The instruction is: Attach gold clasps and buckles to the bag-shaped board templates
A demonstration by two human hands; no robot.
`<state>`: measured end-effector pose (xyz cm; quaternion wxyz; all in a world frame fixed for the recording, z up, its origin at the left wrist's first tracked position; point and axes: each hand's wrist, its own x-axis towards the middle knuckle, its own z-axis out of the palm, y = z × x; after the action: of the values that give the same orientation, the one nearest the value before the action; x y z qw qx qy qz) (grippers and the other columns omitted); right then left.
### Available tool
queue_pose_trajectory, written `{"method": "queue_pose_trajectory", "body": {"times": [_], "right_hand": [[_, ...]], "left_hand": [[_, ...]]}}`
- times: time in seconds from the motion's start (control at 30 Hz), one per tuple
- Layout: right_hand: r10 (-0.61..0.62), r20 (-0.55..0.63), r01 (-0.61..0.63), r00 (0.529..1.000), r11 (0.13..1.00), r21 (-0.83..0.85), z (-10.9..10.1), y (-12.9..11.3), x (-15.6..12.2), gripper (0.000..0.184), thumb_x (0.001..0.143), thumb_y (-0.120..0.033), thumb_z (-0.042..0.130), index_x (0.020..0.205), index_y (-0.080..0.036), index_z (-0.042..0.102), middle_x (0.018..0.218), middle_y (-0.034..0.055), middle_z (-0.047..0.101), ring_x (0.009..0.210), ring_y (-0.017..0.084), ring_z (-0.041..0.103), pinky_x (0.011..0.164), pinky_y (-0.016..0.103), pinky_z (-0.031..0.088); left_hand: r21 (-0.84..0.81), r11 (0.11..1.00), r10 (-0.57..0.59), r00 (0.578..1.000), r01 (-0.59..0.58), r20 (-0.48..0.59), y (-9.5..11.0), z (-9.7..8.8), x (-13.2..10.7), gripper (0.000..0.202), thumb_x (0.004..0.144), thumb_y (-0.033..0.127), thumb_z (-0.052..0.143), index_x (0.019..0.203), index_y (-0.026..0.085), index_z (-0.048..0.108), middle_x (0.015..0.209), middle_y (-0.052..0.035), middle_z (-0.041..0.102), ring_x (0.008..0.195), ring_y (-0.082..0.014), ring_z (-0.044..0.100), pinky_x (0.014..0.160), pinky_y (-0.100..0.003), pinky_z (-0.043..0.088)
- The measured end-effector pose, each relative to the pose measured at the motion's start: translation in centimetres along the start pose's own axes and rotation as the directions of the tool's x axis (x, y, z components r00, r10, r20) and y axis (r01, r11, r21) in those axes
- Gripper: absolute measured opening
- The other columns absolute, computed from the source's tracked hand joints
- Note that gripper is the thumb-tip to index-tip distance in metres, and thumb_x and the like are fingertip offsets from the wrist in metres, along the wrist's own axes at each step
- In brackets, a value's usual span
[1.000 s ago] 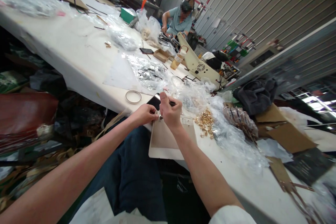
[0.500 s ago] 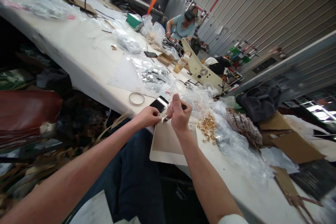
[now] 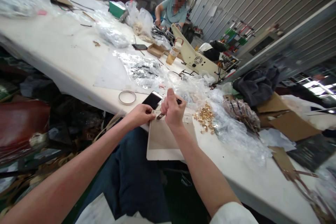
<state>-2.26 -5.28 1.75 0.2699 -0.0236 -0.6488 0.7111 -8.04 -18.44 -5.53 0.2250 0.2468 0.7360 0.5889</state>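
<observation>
A flat beige panel (image 3: 163, 137) with a paler border lies at the table's front edge and overhangs it, in front of my body. My left hand (image 3: 141, 114) is closed in a pinch at its upper left corner; anything between the fingertips is too small to make out. My right hand (image 3: 173, 111) is wrapped, thumb up, round a hand tool (image 3: 160, 116) with a dark handle and a metal tip. That tip meets the panel close to my left fingertips. A heap of small gold-coloured metal fittings (image 3: 205, 118) lies right of the panel.
A phone (image 3: 152, 100) and a round band (image 3: 127, 97) lie beyond my left hand. Clear plastic bags (image 3: 147, 68) spread over the white table (image 3: 70, 56). Further back are a bottle (image 3: 173, 54), a cream machine (image 3: 195, 57) and a seated person (image 3: 173, 10). Cardboard (image 3: 291, 119) lies at right.
The whole view has shifted slightly, so the table scene sits further left. Both hands keep their places at the panel, with the tool still in my right hand.
</observation>
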Motion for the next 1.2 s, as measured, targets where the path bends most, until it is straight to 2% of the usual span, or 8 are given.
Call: {"method": "queue_pose_trajectory", "body": {"times": [0.13, 0.33, 0.43, 0.6, 0.73, 0.9, 1.07, 1.2], "right_hand": [[0.118, 0.026, -0.121, 0.993, 0.985, 0.120, -3.3, -3.4, 1.7, 0.082, 0.095, -0.072, 0.085, 0.061, -0.024, 0.028, 0.054, -0.0073, 0.023, 0.042, 0.009, 0.020, 0.038, 0.026, 0.020], [0.377, -0.065, -0.382, 0.924, 0.898, -0.219, -17.5, -7.6, -0.5, 0.084, 0.084, -0.081, 0.093, 0.063, -0.027, 0.032, 0.051, -0.0089, 0.025, 0.040, 0.008, 0.015, 0.035, 0.025, 0.011], [0.506, -0.277, -0.540, 0.817, 0.505, -0.673, -24.2, -6.2, -3.6, 0.077, 0.092, -0.085, 0.078, 0.061, -0.027, 0.038, 0.049, -0.0025, 0.036, 0.041, 0.013, 0.031, 0.039, 0.026, 0.019], [0.339, -0.159, -0.155, 0.927, -0.039, -0.987, -29.6, -2.9, -8.3, 0.067, 0.115, -0.059, 0.060, 0.059, -0.022, 0.052, 0.068, 0.0084, 0.059, 0.070, 0.026, 0.061, 0.059, 0.031, 0.032], [0.134, 0.000, 0.002, 0.991, -0.014, -1.000, -29.9, -2.7, -9.9, 0.042, 0.111, -0.056, 0.071, 0.088, -0.022, 0.069, 0.102, 0.0090, 0.067, 0.090, 0.029, 0.067, 0.073, 0.033, 0.044], [-0.232, 0.071, 0.142, 0.970, 0.303, -0.942, -24.4, -4.2, -9.7, 0.022, 0.118, -0.037, 0.061, 0.103, -0.022, 0.068, 0.106, 0.0079, 0.066, 0.096, 0.028, 0.067, 0.086, 0.038, 0.050], [-0.109, 0.009, 0.054, 0.994, 0.424, -0.904, -17.0, -4.3, -8.6, 0.026, 0.099, -0.026, 0.095, 0.110, -0.024, 0.070, 0.113, 0.0044, 0.067, 0.093, 0.025, 0.068, 0.077, 0.034, 0.048], [0.075, -0.136, -0.155, 0.988, 0.412, -0.898, -16.4, -3.0, -7.7, 0.039, 0.087, -0.015, 0.103, 0.101, -0.023, 0.068, 0.111, 0.0021, 0.067, 0.093, 0.024, 0.067, 0.075, 0.032, 0.045]], "left_hand": [[0.018, 1.000, -0.012, 1.000, 0.012, -0.019, 0.0, 0.0, 0.0, 0.036, 0.073, 0.053, 0.076, 0.074, 0.017, 0.071, 0.069, -0.0023, 0.062, 0.068, -0.0193, 0.053, 0.061, -0.029, 0.033], [0.018, 1.000, -0.005, 1.000, 0.006, -0.016, -0.2, 0.0, -0.1, 0.040, 0.072, 0.056, 0.074, 0.079, 0.017, 0.074, 0.075, -0.0036, 0.068, 0.075, -0.0212, 0.059, 0.066, -0.029, 0.038], [0.033, 0.999, -0.019, 1.000, 0.019, -0.004, 0.0, 0.0, -0.2, 0.043, 0.073, 0.059, 0.074, 0.082, 0.017, 0.074, 0.077, -0.0030, 0.069, 0.076, -0.0220, 0.060, 0.068, -0.029, 0.040], [0.087, 0.996, -0.036, 0.999, 0.035, 0.009, 1.1, -0.3, -0.1, 0.048, 0.071, 0.060, 0.075, 0.091, 0.017, 0.077, 0.085, -0.0046, 0.075, 0.082, -0.0245, 0.066, 0.071, -0.030, 0.046], [0.259, 0.963, -0.047, 0.995, 0.070, -0.092, 3.0, -0.2, 0.3, 0.046, 0.073, 0.050, 0.077, 0.105, 0.017, 0.075, 0.099, -0.0090, 0.079, 0.092, -0.0284, 0.073, 0.077, -0.033, 0.053], [0.627, 0.779, 0.116, 0.985, -0.011, -0.127, 6.2, 1.9, 0.7, 0.029, 0.092, 0.039, 0.073, 0.114, 0.020, 0.075, 0.115, -0.0112, 0.079, 0.106, -0.0306, 0.073, 0.088, -0.036, 0.053], [0.808, 0.586, 0.202, 0.977, -0.065, -0.068, 8.7, 4.6, 1.1, 0.028, 0.099, 0.035, 0.073, 0.120, 0.018, 0.076, 0.123, -0.0139, 0.076, 0.118, -0.0354, 0.072, 0.097, -0.039, 0.054], [0.793, 0.590, 0.235, 0.972, -0.150, 0.009, 9.2, 5.1, 1.8, 0.034, 0.096, 0.034, 0.074, 0.124, 0.014, 0.077, 0.130, -0.0166, 0.074, 0.120, -0.0353, 0.071, 0.105, -0.043, 0.054]]}}
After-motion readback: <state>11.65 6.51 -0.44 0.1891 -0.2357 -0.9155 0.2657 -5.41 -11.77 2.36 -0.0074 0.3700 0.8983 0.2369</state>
